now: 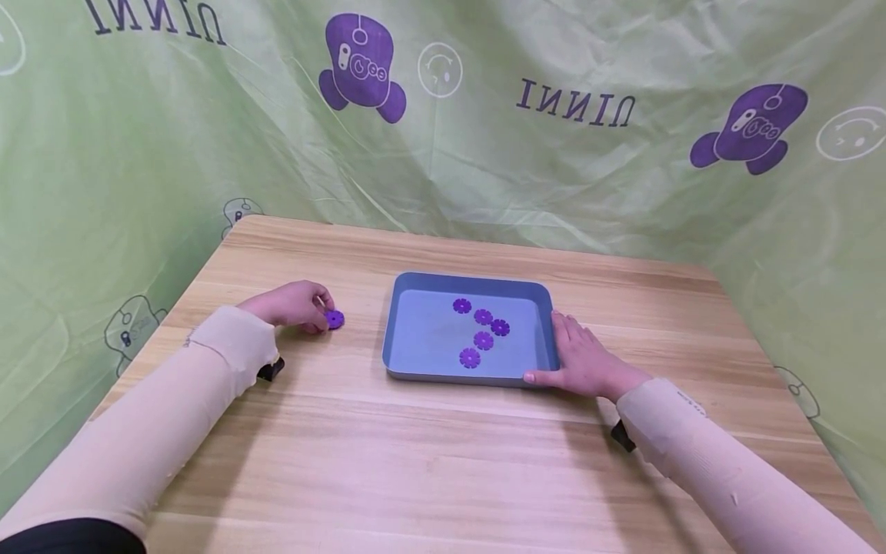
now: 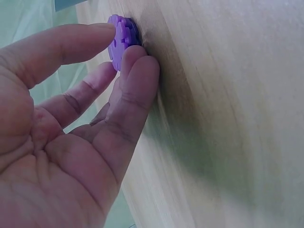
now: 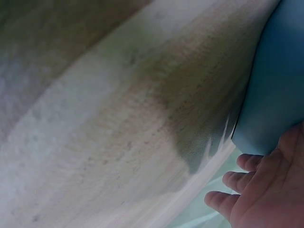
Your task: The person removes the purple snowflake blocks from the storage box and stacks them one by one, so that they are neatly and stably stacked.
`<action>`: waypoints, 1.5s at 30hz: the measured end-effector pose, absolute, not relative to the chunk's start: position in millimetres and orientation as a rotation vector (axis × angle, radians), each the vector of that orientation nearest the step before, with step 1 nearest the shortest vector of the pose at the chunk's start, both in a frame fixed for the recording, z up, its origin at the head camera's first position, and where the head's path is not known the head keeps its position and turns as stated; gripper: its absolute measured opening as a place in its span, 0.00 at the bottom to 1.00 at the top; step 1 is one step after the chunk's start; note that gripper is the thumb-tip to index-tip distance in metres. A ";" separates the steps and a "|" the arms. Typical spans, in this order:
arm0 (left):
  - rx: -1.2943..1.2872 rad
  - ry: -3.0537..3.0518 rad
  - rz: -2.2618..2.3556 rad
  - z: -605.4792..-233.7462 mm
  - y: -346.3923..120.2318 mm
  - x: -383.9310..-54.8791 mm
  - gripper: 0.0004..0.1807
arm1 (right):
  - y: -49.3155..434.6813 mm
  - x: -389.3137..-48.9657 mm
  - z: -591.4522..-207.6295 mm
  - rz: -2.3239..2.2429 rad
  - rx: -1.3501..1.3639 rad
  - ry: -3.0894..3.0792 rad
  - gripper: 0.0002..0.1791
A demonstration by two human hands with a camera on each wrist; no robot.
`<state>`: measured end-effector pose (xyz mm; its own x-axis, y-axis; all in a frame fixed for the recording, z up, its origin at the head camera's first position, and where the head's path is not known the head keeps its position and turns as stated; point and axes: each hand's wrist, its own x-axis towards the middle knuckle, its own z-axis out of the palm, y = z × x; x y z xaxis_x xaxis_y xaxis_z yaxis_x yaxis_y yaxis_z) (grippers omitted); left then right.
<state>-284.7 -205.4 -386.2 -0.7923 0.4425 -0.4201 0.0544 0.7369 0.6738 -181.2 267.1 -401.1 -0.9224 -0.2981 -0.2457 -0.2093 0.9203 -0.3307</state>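
My left hand (image 1: 299, 305) is at the left of the table, left of the tray. It pinches purple flower-shaped discs (image 2: 124, 40) between thumb and fingertips; from the side they look like a short stack, held close to the tabletop. A shallow blue-grey tray (image 1: 422, 369) lies near the middle of the table. Several purple flower-shaped discs (image 1: 483, 341) lie flat inside its right half. My right hand (image 1: 584, 360) rests against the tray's right side, fingers stretched along the wall and thumb at the near right corner. In the right wrist view its fingertips (image 3: 221, 200) extend past the tray's wall.
The wooden table (image 1: 429, 454) carries the tray, and its far edge meets a green printed curtain (image 1: 457, 185). That curtain also hangs along the left and right sides. Dark wrist-camera mounts (image 1: 271, 369) show under both forearms.
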 end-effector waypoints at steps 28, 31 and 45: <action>0.439 2.646 0.550 -389.4 -180.9 -278.7 0.14 | 267.4 -180.0 -403.0 -0.444 -0.375 2.796 0.72; 0.426 2.640 0.553 -388.6 -180.8 -278.8 0.14 | 267.6 -180.7 -403.3 -0.442 -0.374 2.798 0.72; 0.469 2.616 0.538 -385.8 -180.7 -277.9 0.09 | 267.6 -181.3 -402.6 -0.432 -0.389 2.809 0.71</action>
